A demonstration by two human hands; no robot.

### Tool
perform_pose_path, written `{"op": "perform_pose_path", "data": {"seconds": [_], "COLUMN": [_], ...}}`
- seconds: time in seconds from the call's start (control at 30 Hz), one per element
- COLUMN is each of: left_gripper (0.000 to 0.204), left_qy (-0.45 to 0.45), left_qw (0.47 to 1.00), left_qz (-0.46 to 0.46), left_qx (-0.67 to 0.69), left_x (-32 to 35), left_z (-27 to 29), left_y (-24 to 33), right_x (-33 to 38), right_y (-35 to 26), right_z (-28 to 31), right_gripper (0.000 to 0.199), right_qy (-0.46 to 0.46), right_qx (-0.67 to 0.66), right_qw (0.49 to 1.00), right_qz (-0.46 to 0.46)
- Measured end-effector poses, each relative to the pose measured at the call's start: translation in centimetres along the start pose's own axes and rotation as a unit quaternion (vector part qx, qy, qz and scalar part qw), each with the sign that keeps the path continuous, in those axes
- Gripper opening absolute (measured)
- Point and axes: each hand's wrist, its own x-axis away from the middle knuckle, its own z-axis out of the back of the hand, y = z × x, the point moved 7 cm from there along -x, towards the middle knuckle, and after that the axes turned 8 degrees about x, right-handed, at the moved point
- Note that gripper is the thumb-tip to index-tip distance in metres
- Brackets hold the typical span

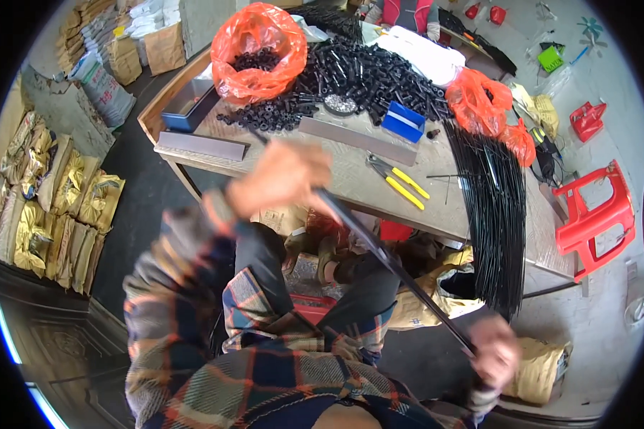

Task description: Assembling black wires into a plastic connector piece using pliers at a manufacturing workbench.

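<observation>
My left hand [283, 175] is raised and blurred in front of the table edge, closed around the upper part of a long thin black rod [386, 261]. The rod slants down to the right across my lap. My right hand [495, 352] grips its lower end near my right knee, also blurred. On the wooden table [350, 171] beyond lie a heap of small black tubular parts [358, 71] and a long bundle of black rods [495, 207] hanging over the right edge.
An orange plastic bag [257, 50] of black parts sits at the table's back left, more orange bags [479, 100] at right. Yellow-handled pliers [401, 182], a small blue box [402, 120] and a metal bar [358, 139] lie on the table. A red plastic chair [594, 214] stands right; sacks [50, 193] left.
</observation>
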Motion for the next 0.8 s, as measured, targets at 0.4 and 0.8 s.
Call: {"op": "perform_pose_path", "data": {"seconds": [0.4,0.8], "left_gripper": [0.031,0.014], "left_qy": [-0.373,0.014], "left_qw": [0.898,0.963], "left_qz": [-0.23,-0.226], "left_qx": [-0.034,0.146], "left_x": [4.3,5.0], "left_z": [-16.3,-8.4], "left_y": [6.8,10.4], "right_x": [10.7,1.1], "right_y": [25.9,20.8], "right_z": [-35.8,-28.7], "right_gripper": [0.023,0.019], "right_qy": [-0.595,-0.231], "right_qx": [-0.012,-0.062], "right_qw": [0.783,0.969], "right_qz": [-0.179,-0.059]}}
